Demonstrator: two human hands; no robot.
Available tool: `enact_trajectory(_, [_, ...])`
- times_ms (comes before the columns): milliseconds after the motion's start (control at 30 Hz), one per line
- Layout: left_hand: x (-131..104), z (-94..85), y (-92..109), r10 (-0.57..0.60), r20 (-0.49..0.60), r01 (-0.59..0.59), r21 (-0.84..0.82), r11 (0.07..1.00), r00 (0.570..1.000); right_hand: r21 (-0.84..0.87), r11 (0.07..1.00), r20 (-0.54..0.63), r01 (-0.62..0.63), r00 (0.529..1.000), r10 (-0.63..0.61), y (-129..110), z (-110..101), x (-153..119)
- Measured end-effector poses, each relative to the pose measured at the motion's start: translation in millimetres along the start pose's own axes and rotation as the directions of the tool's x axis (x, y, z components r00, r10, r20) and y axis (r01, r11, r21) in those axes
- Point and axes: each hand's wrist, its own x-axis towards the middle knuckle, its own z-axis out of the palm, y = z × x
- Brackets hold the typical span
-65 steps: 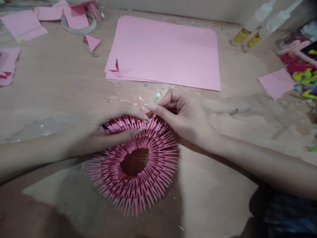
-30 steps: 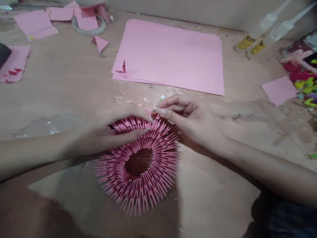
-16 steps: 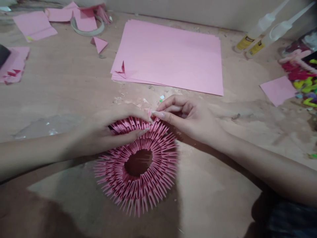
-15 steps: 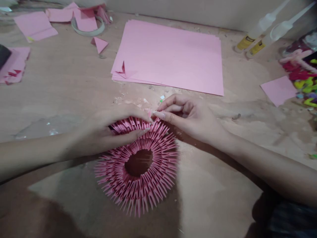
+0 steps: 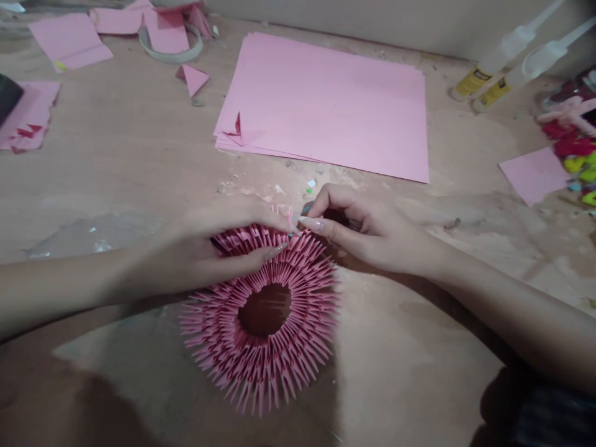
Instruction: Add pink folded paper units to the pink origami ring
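Note:
A ring of folded pink paper pieces [image 5: 310, 329], with pointed tips fanning outward and a round hole in the middle, lies on the table. My left hand [image 5: 228, 239] is closed over its far edge, fingers on the outer side and thumb on top. Beside those fingertips, my right hand [image 5: 354, 226] pinches thumb against forefinger at the ring's far rim. A thin blue-green sliver [image 5: 306, 210] shows by the right fingertips. What exactly they hold is too small to tell.
Beyond the hands lies a stack of pink paper sheets [image 5: 326, 105] with a small folded piece [image 5: 237, 127] on it. Two glue bottles [image 5: 488, 68] stand at the back right. A tape roll [image 5: 172, 56] and pink scraps [image 5: 69, 40] lie at the back left.
The whole view has shifted slightly. The right fingertips have drawn a little to the right of the left ones, and the blue-green sliver now shows. My left hand keeps its hold.

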Motion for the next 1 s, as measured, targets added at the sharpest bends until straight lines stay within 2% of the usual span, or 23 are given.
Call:
enact_trajectory(133, [1, -1.3, 4, 0.006, 0.022, -0.006, -0.02, 1.0, 1.0, -0.096, 0.995, 0.032, 0.023, 0.999, -0.02, -2, -4, 2])
enact_trajectory(267, [4, -4.5, 3, 0.061, 0.053, -0.06, -0.013, 0.998, 0.997, -0.156, 0.986, 0.077, 0.066, 0.996, -0.054, -2, -8, 2])
enact_trajectory(400, [7, -7.2, 2, 0.209, 0.068, -0.216, 0.127, 0.968, 0.976, -0.12, 0.992, 0.094, 0.045, 0.995, -0.034, -1, -7, 2])
enact_trajectory(533, [8, -6.7, 1, 0.26, 0.089, -0.271, 0.148, 0.951, 0.961, -0.045, 0.999, 0.049, -0.002, 0.999, 0.004, 1, -3, 1])
enact_trajectory(767, [9, -6.3, -4, 0.281, 0.1, -0.292, 0.127, 0.948, 0.954, -0.073, 0.997, -0.03, 0.02, 0.999, -0.023, 6, 1, -2])
enact_trajectory(1000, [9, -8.1, -2, 0.259, 0.105, -0.269, 0.091, 0.959, 0.96, -0.104, 0.994, -0.06, 0.027, 0.998, -0.033, 8, 2, -4])
